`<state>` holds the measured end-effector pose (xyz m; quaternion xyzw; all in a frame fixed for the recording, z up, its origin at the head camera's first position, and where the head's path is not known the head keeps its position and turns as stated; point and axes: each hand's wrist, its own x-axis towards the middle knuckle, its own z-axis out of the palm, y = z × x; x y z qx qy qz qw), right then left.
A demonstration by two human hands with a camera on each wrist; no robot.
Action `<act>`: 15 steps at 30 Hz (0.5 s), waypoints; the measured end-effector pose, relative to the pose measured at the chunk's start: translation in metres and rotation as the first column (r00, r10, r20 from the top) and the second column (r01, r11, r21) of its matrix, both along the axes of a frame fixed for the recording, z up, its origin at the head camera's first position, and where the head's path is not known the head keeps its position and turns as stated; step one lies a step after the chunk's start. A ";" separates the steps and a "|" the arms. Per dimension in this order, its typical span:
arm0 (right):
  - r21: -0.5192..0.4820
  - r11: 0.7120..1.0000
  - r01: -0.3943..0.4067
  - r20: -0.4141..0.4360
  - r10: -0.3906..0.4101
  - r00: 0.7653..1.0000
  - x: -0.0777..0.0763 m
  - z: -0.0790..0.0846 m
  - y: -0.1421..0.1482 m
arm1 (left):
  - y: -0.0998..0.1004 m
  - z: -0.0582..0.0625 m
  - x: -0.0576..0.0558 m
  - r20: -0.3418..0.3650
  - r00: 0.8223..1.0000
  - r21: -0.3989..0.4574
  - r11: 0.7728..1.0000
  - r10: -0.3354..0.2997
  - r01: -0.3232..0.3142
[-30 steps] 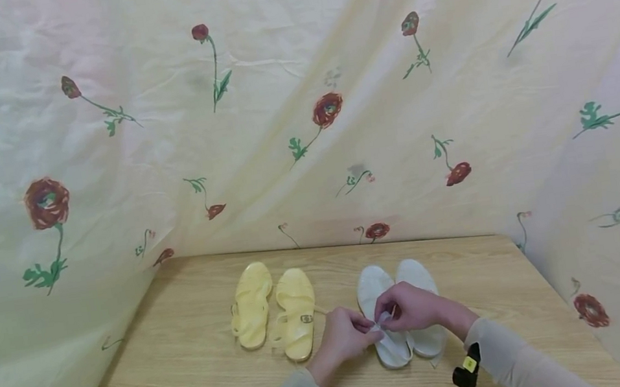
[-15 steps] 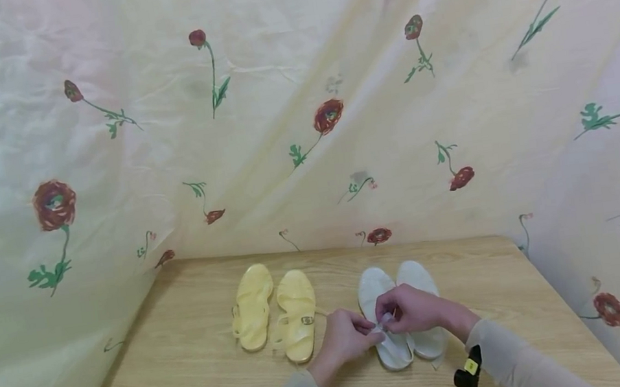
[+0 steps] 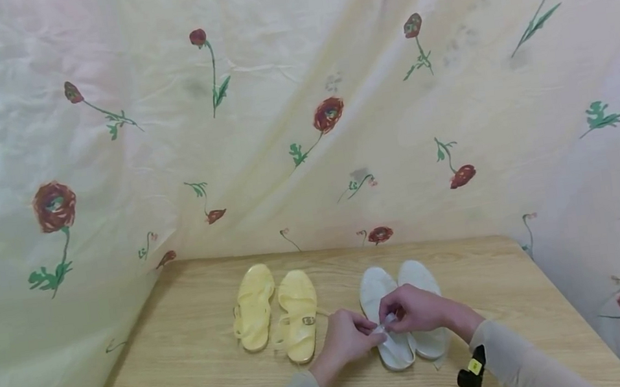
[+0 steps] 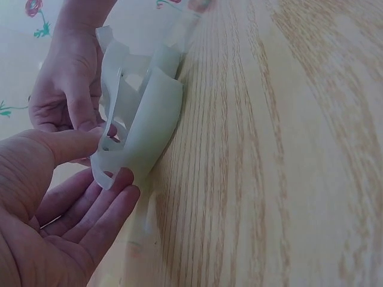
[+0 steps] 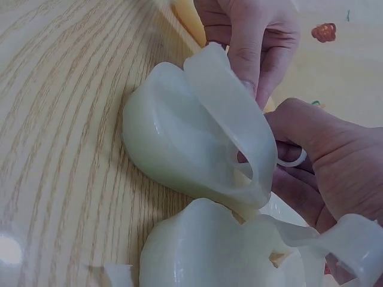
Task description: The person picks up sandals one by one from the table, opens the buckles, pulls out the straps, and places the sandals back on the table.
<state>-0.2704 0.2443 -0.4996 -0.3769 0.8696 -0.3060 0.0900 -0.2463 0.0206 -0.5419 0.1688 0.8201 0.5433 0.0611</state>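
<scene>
Two whitish translucent sandals stand side by side, the left one (image 3: 373, 283) and the right one (image 3: 414, 271) in the head view. My left hand (image 3: 348, 337) pinches the strap of the left sandal between thumb and fingers. From the other side, my right hand (image 3: 419, 310) holds the strap's end at the same spot. In the right wrist view the wide ankle strap (image 5: 230, 98) arches over the sandal, and a thin white loop (image 5: 296, 156) shows by the right fingers. The fastening itself is partly hidden by fingers.
To the left lies a yellow sandal pair, the outer one (image 3: 254, 305) and the inner one (image 3: 300, 319), the latter with a small buckle (image 3: 308, 320). The wooden table (image 3: 180, 367) ends at a flower-printed cloth (image 3: 259, 161) behind and on both sides.
My right fingers have shifted very slightly to the right with the strap end. The left hand keeps its grip, and the sandals stay in place.
</scene>
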 end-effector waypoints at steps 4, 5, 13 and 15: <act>-0.009 1.000 -0.003 -0.021 0.003 1.000 -0.001 -0.003 0.000 | 0.000 0.000 -0.001 -0.002 1.000 -0.005 1.000 -0.002 0.002; -0.010 1.000 0.002 -0.016 -0.002 1.000 -0.001 -0.003 0.000 | 0.000 0.000 -0.001 -0.002 1.000 -0.007 1.000 -0.002 0.002; -0.015 1.000 0.015 -0.001 -0.015 1.000 0.000 -0.007 0.000 | -0.001 0.001 -0.001 0.006 1.000 -0.007 1.000 -0.012 0.012; -0.023 1.000 0.014 0.008 -0.014 1.000 0.001 -0.006 0.000 | -0.002 0.001 -0.001 0.008 1.000 -0.006 1.000 -0.013 0.013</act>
